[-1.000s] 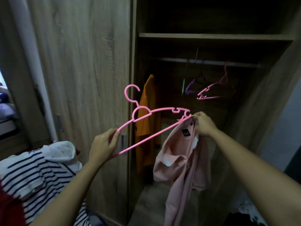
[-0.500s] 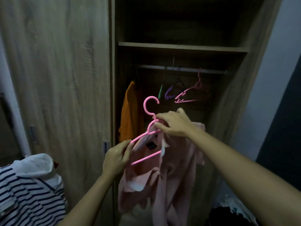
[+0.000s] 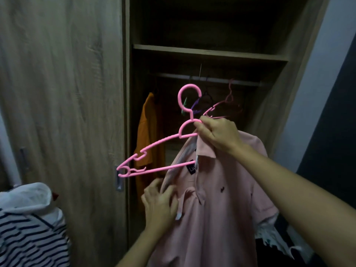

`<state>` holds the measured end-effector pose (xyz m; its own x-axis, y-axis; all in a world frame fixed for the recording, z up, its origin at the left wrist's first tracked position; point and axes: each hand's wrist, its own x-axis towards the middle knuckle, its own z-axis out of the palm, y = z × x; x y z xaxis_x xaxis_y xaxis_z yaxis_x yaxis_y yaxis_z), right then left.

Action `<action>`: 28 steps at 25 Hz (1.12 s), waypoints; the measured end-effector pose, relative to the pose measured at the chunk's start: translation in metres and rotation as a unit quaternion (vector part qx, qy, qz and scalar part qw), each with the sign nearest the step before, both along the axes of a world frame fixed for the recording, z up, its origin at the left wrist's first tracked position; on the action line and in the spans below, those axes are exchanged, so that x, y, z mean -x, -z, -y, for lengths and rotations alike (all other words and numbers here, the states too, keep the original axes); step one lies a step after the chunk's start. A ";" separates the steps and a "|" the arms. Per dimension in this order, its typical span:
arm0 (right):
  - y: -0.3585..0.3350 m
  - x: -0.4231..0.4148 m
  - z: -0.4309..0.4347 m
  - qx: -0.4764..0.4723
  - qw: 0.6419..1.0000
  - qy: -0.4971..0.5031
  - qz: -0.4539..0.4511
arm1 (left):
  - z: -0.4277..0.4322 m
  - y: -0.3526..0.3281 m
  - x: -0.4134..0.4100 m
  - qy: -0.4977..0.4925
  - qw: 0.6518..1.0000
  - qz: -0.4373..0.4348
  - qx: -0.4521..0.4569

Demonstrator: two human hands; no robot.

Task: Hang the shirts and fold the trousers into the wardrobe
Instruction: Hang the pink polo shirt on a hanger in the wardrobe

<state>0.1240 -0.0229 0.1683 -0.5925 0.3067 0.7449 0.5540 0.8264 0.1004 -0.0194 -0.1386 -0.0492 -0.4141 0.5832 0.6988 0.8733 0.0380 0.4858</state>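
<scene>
A: Inside the wardrobe (image 3: 210,53): orange shirt (image 3: 149,132) hanging at the left of the rail (image 3: 208,80), a cluster of bare hangers (image 3: 204,105) further right — green, purple, dark, faded pink.

B: Upper shelf too dark to read.

A: Out front, in mid-air before the open compartment: pink hanger (image 3: 154,145) tilted, hook up, left end dipping low. Pink polo shirt (image 3: 215,199) draped over its right half only, left arm of the hanger bare.

B: Right hand (image 3: 217,134) clamped at the hanger's neck, fingers (image 3: 201,130) curled and pinching collar and plastic together.

A: Left hand (image 3: 159,205) lower down, fingers pressed flat against the shirt's left shoulder edge, bunching fabric; grip on it hard to confirm.

B: Right end of the hanger buried under cloth. Black neck label half covered, lettering unreadable.

A: Bottom left, striped garment (image 3: 28,234) with a white hood, cut off by the frame. Dark heap at lower right, indistinct.
</scene>
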 end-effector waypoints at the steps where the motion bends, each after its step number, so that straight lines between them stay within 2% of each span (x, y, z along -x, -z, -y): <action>1: -0.003 -0.004 0.000 -0.004 1.000 -0.004 -0.011 | -0.006 0.003 0.003 0.027 0.995 0.083 0.053; 3: -0.005 -0.016 -0.003 -0.027 0.999 -0.012 -0.017 | -0.015 0.000 0.022 0.154 0.959 0.225 0.083; 5: 0.003 -0.034 -0.012 -0.051 0.999 -0.012 -0.009 | -0.015 -0.015 0.052 0.262 0.918 0.289 0.073; 6: 0.009 -0.042 -0.017 -0.056 0.998 -0.003 0.003 | -0.014 -0.024 0.066 0.282 0.912 0.283 0.093; 7: 0.017 -0.048 -0.022 -0.063 0.998 0.011 0.013 | -0.014 -0.034 0.079 0.271 0.921 0.239 0.144; 8: 0.025 -0.054 -0.027 -0.074 0.997 0.026 0.016 | -0.013 -0.047 0.088 0.248 0.932 0.159 0.210; 10: 0.040 -0.059 -0.034 -0.084 0.995 0.054 0.018 | -0.014 -0.068 0.101 0.235 0.923 0.038 0.304; 12: 0.052 -0.056 -0.035 -0.076 0.993 0.080 0.036 | -0.025 -0.086 0.109 0.244 0.909 -0.012 0.337; 13: 0.058 -0.050 -0.033 -0.072 0.992 0.093 0.043 | -0.032 -0.096 0.107 0.211 0.915 -0.021 0.344; 15: 0.062 -0.033 -0.026 -0.023 0.991 0.128 0.031 | -0.039 -0.117 0.089 0.075 0.946 0.030 0.315; 16: 0.060 -0.024 -0.023 0.032 0.989 0.146 0.015 | -0.039 -0.125 0.074 0.016 0.963 0.039 0.266; 17: 0.057 -0.017 -0.020 0.088 0.983 0.162 -0.007 | -0.039 -0.128 0.056 0.003 0.979 0.027 0.204; 18: 0.054 -0.011 -0.019 0.127 0.977 0.168 -0.028 | -0.035 -0.132 0.037 0.033 0.990 0.006 0.138; 20: 0.050 -0.010 -0.020 0.167 0.970 0.165 -0.055 | -0.025 -0.131 0.017 0.164 0.984 -0.044 0.053; 21: 0.048 -0.014 -0.022 0.179 0.968 0.158 -0.072 | -0.021 -0.134 0.019 0.197 0.978 -0.072 0.017; 22: 0.046 -0.020 -0.023 0.186 0.967 0.148 -0.088 | -0.020 -0.137 0.029 0.184 0.979 -0.087 -0.017; 23: 0.045 -0.025 -0.026 0.188 0.967 0.137 -0.102 | -0.019 -0.140 0.041 0.139 0.985 -0.095 -0.029; 25: 0.041 -0.033 -0.028 0.185 0.968 0.116 -0.126 | -0.019 -0.152 0.064 0.067 0.987 -0.136 0.048; 26: 0.039 -0.033 -0.027 0.181 0.970 0.101 -0.128 | -0.019 -0.153 0.071 0.074 0.978 -0.167 0.097; 28: 0.038 -0.030 -0.024 0.165 0.978 0.069 -0.109 | -0.021 -0.153 0.079 0.106 0.970 -0.190 0.106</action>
